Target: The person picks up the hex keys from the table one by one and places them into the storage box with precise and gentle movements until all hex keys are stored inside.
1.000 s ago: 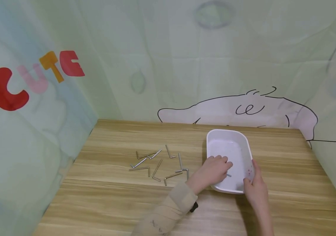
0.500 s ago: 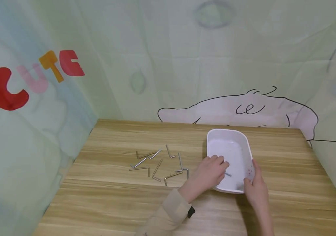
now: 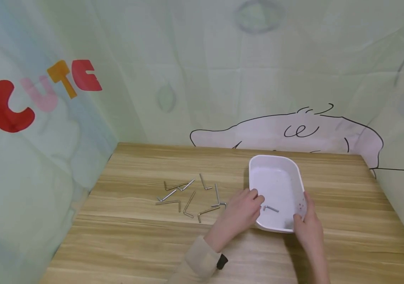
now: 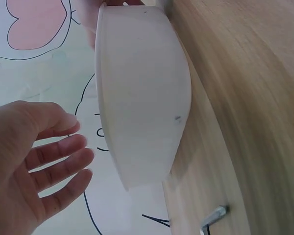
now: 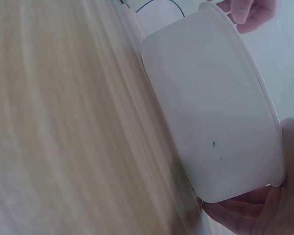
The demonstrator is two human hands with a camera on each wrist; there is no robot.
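Observation:
A white rectangular plastic basin (image 3: pixel 276 175) with rounded corners sits on the table, one L-shaped silver hex key (image 3: pixel 271 208) lying on its floor. Over the basin's left rim is my left hand (image 3: pixel 241 211); in the left wrist view its fingers (image 4: pixel 63 166) are loosely bent with nothing between them. My right hand (image 3: pixel 308 230) grips the near right corner, thumb on the rim and fingers around the outer wall. Left of the basin lie several more hex keys (image 3: pixel 188 205), some silver and some brass-toned, one partly hidden behind the left hand.
The wood-grain table (image 3: pixel 134 244) meets a printed fabric backdrop (image 3: pixel 173 79) at its back and sides. A black object (image 3: pixel 222 261) shows at the left sleeve cuff (image 3: pixel 202 258).
My left hand has drawn back leftward from inside the basin to its left rim, leaving the hex key in full view on the floor. The right hand keeps its grip.

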